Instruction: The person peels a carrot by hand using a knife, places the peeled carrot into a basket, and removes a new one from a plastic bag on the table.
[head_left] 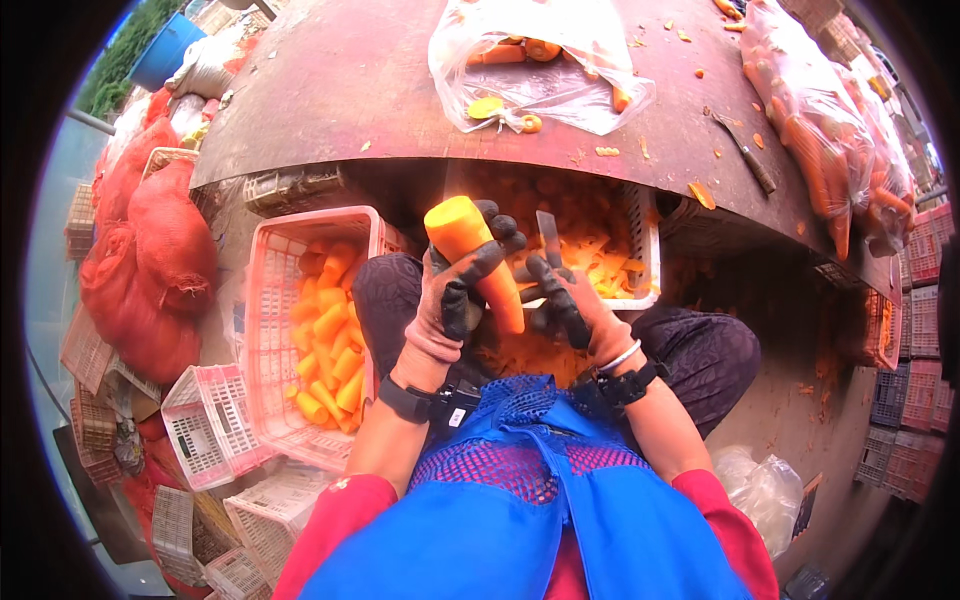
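Several bulging red mesh sacks (pixel 160 250) slump at the far left, near scattered pale plastic crates (pixel 210 425). Ahead, a broad reddish-brown table (pixel 340 90) bears an open clear plastic bag (pixel 570 88) with orange carrots inside, a narrow dark-handled knife (pixel 748 160) and, at its right side, long clear bags packed with carrots (pixel 800 115). Its near edge overhangs a white plastic basket (pixel 654 265) of orange peelings, hiding the far part. Left of the knees stands a pink slatted plastic basket (pixel 262 340) of peeled carrots.

Both hands wear pinkish gloves with dark grey coating. The left hand (pixel 455 292) is curled around a thick, smooth orange carrot (pixel 480 258), tilted between the knees, its broad end up. The right hand (pixel 568 302), partly closed, grips a tool with a flat grey blade (pixel 547 236), close beside the carrot.
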